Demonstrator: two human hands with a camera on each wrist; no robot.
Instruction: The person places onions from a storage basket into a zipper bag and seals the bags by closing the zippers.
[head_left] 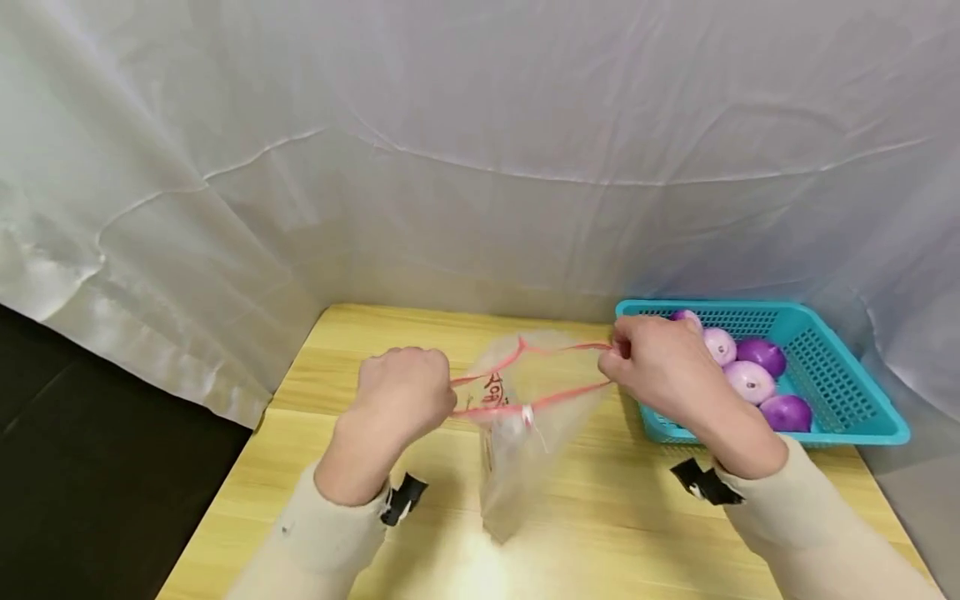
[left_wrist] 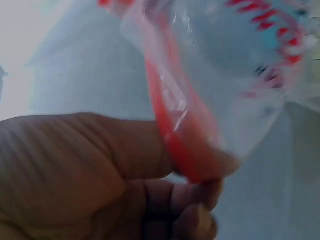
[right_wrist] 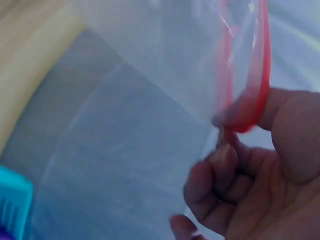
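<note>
Past cream sleeves (head_left: 322, 525), both hands (head_left: 405, 387) pinch a translucent, red-rimmed bag (head_left: 525, 450), stretched wide.

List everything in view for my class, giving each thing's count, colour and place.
Bag: 1, clear with red strips and red print, stretched between both hands
Tab: 1, white, on the bag's near mouth edge
Basket: 1, turquoise, far right of the table
Onions: 5 visible, purple and pale, in the basket
Table: 1, light wood, beneath
Sheeting: count unclear, whitish, behind and at the sides
Dark surface: 1, black, left of the table
Patches: 2, black, one at each cuff
Sleeves: 2, cream, on both arms
Left hand: 1, bare, gripping the bag's left side
Right hand: 1, bare, pinching its right side
</note>
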